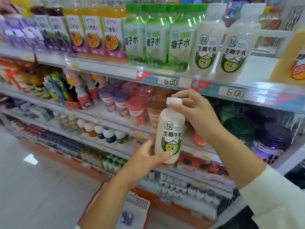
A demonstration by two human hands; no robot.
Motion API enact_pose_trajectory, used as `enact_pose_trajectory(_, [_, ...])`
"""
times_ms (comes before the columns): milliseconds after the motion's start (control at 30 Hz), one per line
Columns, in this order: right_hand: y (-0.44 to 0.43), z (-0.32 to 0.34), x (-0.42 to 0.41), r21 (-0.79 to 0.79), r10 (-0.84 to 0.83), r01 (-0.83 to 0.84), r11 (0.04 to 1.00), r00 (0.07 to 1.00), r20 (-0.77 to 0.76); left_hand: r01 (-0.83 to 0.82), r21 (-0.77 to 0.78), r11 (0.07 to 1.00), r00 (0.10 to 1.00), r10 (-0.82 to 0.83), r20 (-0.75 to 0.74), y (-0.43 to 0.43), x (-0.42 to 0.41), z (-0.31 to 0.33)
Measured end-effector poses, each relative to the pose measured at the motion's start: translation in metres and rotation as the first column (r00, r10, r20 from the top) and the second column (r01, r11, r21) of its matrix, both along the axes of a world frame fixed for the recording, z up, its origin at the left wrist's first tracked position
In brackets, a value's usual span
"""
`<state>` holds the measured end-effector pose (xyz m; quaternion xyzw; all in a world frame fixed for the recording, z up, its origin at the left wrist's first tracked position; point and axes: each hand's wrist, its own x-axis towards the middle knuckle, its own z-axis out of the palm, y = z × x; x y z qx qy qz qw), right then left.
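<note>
Before shelves (107,71), left hand (145,156) grips creamy green-labelled bottle (170,129); right hand (198,113) pinches white cap (173,100).

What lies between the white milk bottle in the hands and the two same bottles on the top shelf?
Head view: the top shelf's front rail with a red-and-teal 6.00 price label, and the right hand gripping the white cap.

A cream-white plastic milk bottle (170,131) with a white screw cap (174,101) and a green label showing a small cow stood nearly upright, tilted slightly right, in the middle of the frame, held in the air in front of the shelves, cap still on.
</note>
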<state>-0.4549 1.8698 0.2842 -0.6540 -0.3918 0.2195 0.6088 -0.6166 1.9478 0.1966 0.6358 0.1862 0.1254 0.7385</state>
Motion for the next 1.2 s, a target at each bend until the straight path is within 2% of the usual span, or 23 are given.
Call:
enact_pose_trajectory(200, [0.03,-0.026,-0.036,-0.022,0.058,-0.06,0.998,0.995,-0.078,-0.143,-0.074,0.987,0.989,0.14,-0.042,0.001,-0.034,-0.022])
enact_pose_trajectory(367, [0.042,-0.035,-0.047,-0.012,0.063,-0.064,0.998,0.994,-0.094,-0.174,-0.077,0.982,0.985,0.173,-0.024,0.003,-0.047,-0.025])
enact_pose_trajectory(600, [0.045,-0.031,-0.049,-0.05,0.046,-0.05,0.997,0.995,-0.089,-0.232,0.061,0.971,0.972,0.234,-0.027,0.003,-0.046,-0.021])
enact_pose_trajectory(733, [0.047,-0.032,-0.049,-0.013,-0.017,0.015,1.0,0.985,-0.174,-0.283,0.173,0.943,0.955,0.294,-0.037,0.003,-0.045,-0.018])
enact_pose_trajectory(800, [0.046,-0.033,-0.049,0.004,-0.005,0.006,1.0,0.971,-0.237,-0.25,0.09,0.964,0.967,0.254,-0.033,0.004,-0.047,-0.015])
enact_pose_trajectory(867, [0.045,-0.034,-0.049,0.049,0.044,-0.029,0.998,0.943,-0.329,-0.179,-0.131,0.975,0.983,0.181,0.006,0.006,-0.048,-0.015])
enact_pose_trajectory(933, [0.044,-0.034,-0.049,0.103,0.098,-0.061,0.993,0.908,-0.408,-0.084,-0.377,0.922,0.99,0.119,0.071,0.009,-0.051,-0.017])
enact_pose_trajectory(1000, [0.043,-0.035,-0.051,0.124,0.131,-0.084,0.989,0.886,-0.444,0.013,-0.51,0.86,0.986,0.073,0.148,0.01,-0.054,-0.021])
enact_pose_trajectory(1067, [0.041,-0.036,-0.052,0.136,0.16,-0.108,0.985,0.872,-0.463,0.03,-0.51,0.86,0.984,0.065,0.168,0.009,-0.055,-0.023])
enact_pose_trajectory(1133, [0.038,-0.037,-0.052,0.127,0.176,-0.133,0.983,0.879,-0.442,-0.045,-0.429,0.902,0.984,0.113,0.137,0.007,-0.053,-0.023])
enact_pose_trajectory(1200, [0.036,-0.036,-0.051,0.05,0.133,-0.123,0.991,0.942,-0.308,-0.164,-0.287,0.944,0.979,0.191,0.072,0.004,-0.051,-0.021])
